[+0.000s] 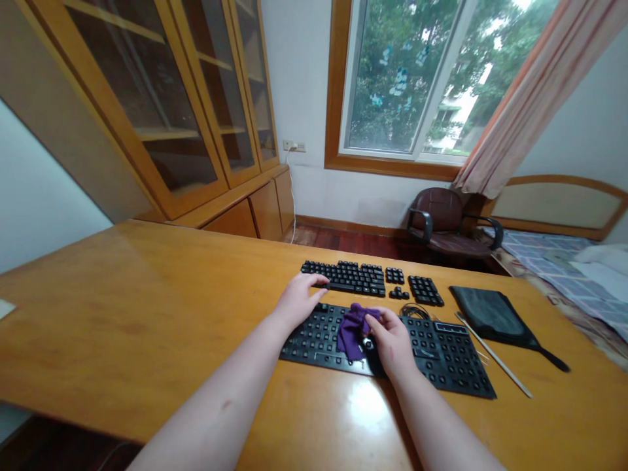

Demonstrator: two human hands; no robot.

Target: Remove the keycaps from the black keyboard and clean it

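Observation:
A black keyboard base (451, 366), most of its keycaps off and its key posts bare, lies across the wooden desk. My right hand (392, 340) pinches a bunched purple cloth (350, 333) over the middle of the base. The cloth hides part of the key posts. At the base's upper left is my left hand (300, 297), thumb and fingers apart, with the fingertips close to loose black keycaps (356, 278). These keycaps are laid out in keyboard order behind the base. More keycaps form a number-pad block (426, 290) to the right.
A coiled black cable (415, 310) sits behind the base. To the right lie a thin pale stick (495, 356) and a black pouch (493, 315) with a strap. Beyond the desk (147, 314) stand a glass-door cabinet (196, 98), an office chair (439, 219) and a bed (544, 255).

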